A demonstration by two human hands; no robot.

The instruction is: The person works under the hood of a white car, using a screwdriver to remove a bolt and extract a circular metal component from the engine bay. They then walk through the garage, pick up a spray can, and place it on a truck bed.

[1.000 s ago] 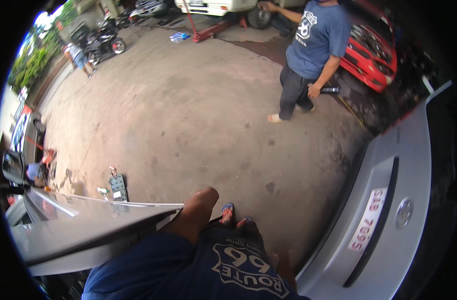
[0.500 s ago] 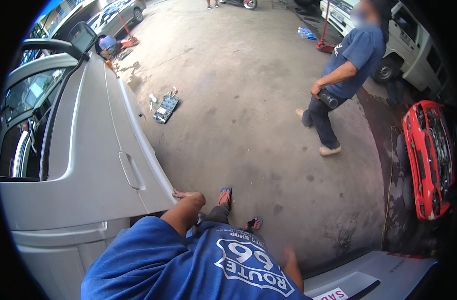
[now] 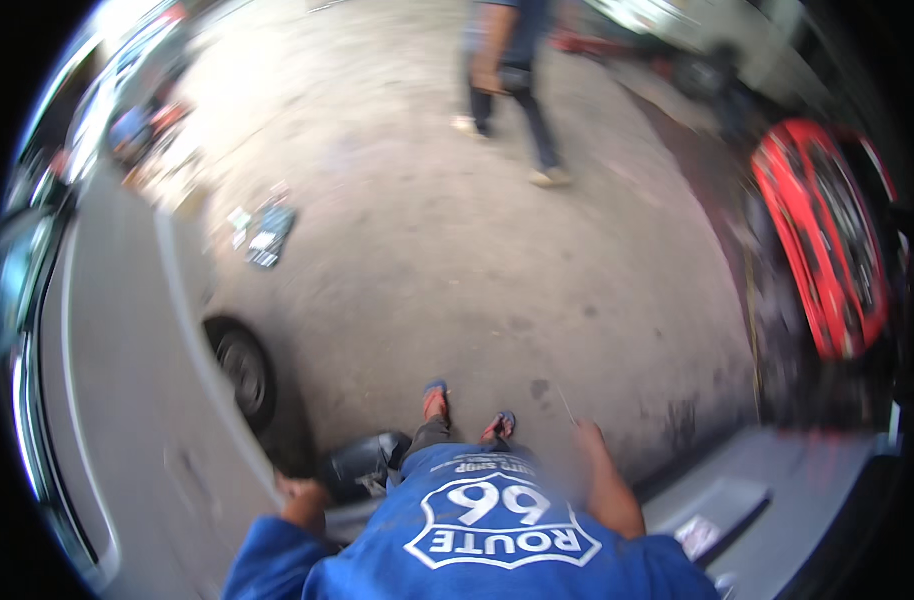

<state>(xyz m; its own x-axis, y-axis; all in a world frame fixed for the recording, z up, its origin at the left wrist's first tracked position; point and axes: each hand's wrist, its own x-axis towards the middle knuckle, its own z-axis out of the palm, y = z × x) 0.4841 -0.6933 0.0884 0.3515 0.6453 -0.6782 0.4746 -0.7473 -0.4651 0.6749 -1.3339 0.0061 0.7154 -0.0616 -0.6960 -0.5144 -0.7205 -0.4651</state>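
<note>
The left hand rests at the edge of the grey vehicle panel, probably for steadiness; whether its fingers curl around that edge, I cannot tell. Out from the right hand points a thin pale rod, angled away from the body as if kept clear of it; blur hides how firmly it is gripped. A wheel stands beyond the left hand, and a dark case lies farther out, perhaps within walking reach. Well beyond the right hand sits a red car front.
</note>
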